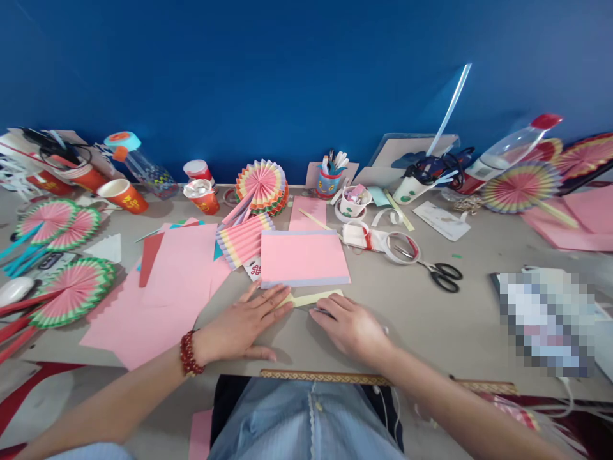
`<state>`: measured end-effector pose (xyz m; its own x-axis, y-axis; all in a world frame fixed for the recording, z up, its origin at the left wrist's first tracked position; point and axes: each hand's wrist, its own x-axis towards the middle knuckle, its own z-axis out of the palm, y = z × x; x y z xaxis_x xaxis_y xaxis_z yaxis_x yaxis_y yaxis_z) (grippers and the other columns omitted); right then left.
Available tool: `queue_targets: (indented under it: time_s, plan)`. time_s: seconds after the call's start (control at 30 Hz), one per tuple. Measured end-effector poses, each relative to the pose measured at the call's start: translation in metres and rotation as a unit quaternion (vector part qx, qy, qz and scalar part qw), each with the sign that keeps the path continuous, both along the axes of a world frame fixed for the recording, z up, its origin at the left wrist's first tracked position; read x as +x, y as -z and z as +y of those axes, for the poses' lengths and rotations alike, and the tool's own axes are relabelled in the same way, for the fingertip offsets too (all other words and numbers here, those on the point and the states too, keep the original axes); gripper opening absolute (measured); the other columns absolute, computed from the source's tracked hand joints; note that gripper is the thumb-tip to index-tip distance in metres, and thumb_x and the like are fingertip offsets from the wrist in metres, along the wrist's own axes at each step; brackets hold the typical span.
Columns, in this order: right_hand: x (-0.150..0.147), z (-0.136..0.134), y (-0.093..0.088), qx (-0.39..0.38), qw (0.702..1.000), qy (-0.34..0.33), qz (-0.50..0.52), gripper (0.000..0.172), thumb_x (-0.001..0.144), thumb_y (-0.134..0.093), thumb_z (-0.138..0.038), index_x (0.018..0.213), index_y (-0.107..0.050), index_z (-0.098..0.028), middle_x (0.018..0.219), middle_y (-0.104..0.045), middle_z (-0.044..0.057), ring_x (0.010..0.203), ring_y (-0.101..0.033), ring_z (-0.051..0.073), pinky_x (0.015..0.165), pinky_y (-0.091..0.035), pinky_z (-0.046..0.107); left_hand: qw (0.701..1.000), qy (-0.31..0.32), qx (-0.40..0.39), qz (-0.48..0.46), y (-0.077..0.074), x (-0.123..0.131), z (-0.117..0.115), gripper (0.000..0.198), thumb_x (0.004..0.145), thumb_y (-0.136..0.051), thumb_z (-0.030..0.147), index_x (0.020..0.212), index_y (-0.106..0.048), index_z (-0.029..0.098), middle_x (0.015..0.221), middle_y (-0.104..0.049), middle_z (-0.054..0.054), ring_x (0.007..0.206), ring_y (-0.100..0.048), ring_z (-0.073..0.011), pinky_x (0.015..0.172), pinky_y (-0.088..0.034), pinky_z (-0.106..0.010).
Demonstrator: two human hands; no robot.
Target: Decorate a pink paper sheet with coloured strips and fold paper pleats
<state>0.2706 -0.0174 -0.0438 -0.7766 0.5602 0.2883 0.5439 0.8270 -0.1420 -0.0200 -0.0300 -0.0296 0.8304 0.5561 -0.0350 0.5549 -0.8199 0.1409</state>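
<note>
On a grey tabletop [412, 345], a pale yellow paper strip [313, 298] lies just in front of a pink sheet [305, 257] with lavender edges. The left hand [246, 324], grip open, covers its left end; the right hand [350, 327] curls at the other, hold unclear.

Pale yellow on the strip [311, 298], and look at this pink sheet [306, 259], banded in lavender along its top and bottom edges! The pleated paper [244, 241] comes striped in pink, yellow and lavender, the near left fan [79, 294] goes pink, white, then green at the rim, and there's a deep blue wall [306, 76], grey table [469, 332] and dark red bracelet [188, 354]!
</note>
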Motion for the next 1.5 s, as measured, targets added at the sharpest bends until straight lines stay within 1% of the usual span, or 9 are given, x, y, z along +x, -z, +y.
queue_targets:
  time_s: [0.33,0.47,0.6,0.73,0.83,0.93,1.0,1.23,1.5]
  plan:
    - [-0.004,0.000,-0.003,-0.011,1.000,0.003,-0.020,0.013,0.091,-0.055,-0.011,0.095,-0.065,-0.018,0.092,-0.062,0.006,0.086,-0.051,0.020,0.076,-0.043,0.031,1.000,-0.001,0.012,0.001,0.005,-0.001,0.000,0.093,0.091,-0.033,0.076,0.159,-0.013,0.015,0.162,-0.024,-0.015,0.152,-0.013,-0.0289,0.122,0.005,-0.052]
    - [-0.006,0.001,-0.008,-0.022,0.999,0.000,-0.045,0.009,0.091,-0.057,-0.012,0.092,-0.064,-0.018,0.091,-0.061,0.006,0.086,-0.051,0.020,0.076,-0.043,0.031,1.000,-0.008,0.011,-0.009,0.005,-0.003,-0.001,0.099,0.089,-0.034,0.077,0.159,-0.009,0.012,0.162,-0.025,-0.016,0.152,-0.015,-0.0288,0.122,0.001,-0.052]
    - [-0.006,0.002,-0.010,-0.036,0.999,-0.001,-0.040,0.011,0.093,-0.055,-0.013,0.091,-0.064,-0.018,0.091,-0.061,0.006,0.087,-0.051,0.019,0.078,-0.043,0.031,1.000,-0.001,-0.003,-0.009,0.001,-0.006,0.000,0.091,0.093,-0.037,0.072,0.159,-0.009,0.015,0.163,-0.024,-0.013,0.152,-0.013,-0.0284,0.123,-0.004,-0.052]
    - [-0.005,0.002,-0.009,-0.036,0.999,-0.004,-0.035,0.013,0.093,-0.054,-0.012,0.093,-0.065,-0.018,0.091,-0.061,0.006,0.088,-0.051,0.019,0.078,-0.044,0.031,0.998,-0.043,0.014,-0.032,-0.004,-0.006,0.005,0.059,0.103,-0.038,0.049,0.154,-0.031,0.022,0.163,-0.024,-0.010,0.151,-0.018,-0.0280,0.122,-0.014,-0.052]
    - [-0.005,0.002,-0.009,-0.036,0.999,-0.004,-0.036,0.015,0.093,-0.053,-0.010,0.095,-0.066,-0.018,0.091,-0.061,0.006,0.087,-0.051,0.020,0.078,-0.044,0.031,0.994,-0.080,0.046,-0.065,-0.008,-0.004,0.010,0.040,0.104,-0.037,0.022,0.142,-0.051,0.026,0.156,-0.040,-0.007,0.144,-0.032,-0.0272,0.118,-0.025,-0.051]
    - [-0.005,0.002,-0.009,-0.036,0.998,-0.002,-0.043,0.015,0.092,-0.053,-0.010,0.095,-0.066,-0.018,0.091,-0.061,0.006,0.087,-0.051,0.020,0.077,-0.044,0.031,0.994,-0.059,0.047,-0.079,-0.007,-0.004,0.016,0.039,0.103,-0.041,0.017,0.139,-0.054,0.028,0.136,-0.060,-0.006,0.125,-0.049,-0.0229,0.108,-0.038,-0.043]
    - [-0.005,0.002,-0.009,-0.037,0.998,0.001,-0.048,0.015,0.091,-0.054,-0.010,0.093,-0.066,-0.018,0.091,-0.061,0.006,0.087,-0.051,0.020,0.076,-0.044,0.031,0.996,-0.038,0.040,-0.070,-0.004,-0.005,0.018,0.041,0.103,-0.043,0.017,0.141,-0.052,0.030,0.127,-0.063,-0.005,0.116,-0.052,-0.0211,0.104,-0.041,-0.040]
    - [-0.004,0.001,-0.006,-0.023,0.999,0.009,-0.027,0.016,0.092,-0.053,-0.010,0.093,-0.066,-0.019,0.091,-0.061,0.006,0.088,-0.051,0.020,0.077,-0.043,0.031,0.998,-0.025,0.013,-0.057,0.005,-0.009,0.020,0.048,0.102,-0.042,0.015,0.146,-0.045,0.034,0.130,-0.060,-0.005,0.119,-0.048,-0.0219,0.110,-0.034,-0.042]
    - [-0.005,0.003,-0.001,-0.005,1.000,0.005,-0.006,0.016,0.092,-0.054,-0.011,0.095,-0.067,-0.019,0.091,-0.062,0.006,0.088,-0.052,0.020,0.077,-0.043,0.031,0.996,-0.032,-0.010,-0.082,0.009,-0.010,0.021,0.051,0.099,-0.042,0.010,0.144,-0.047,0.032,0.127,-0.058,-0.006,0.118,-0.047,-0.0226,0.108,-0.036,-0.044]
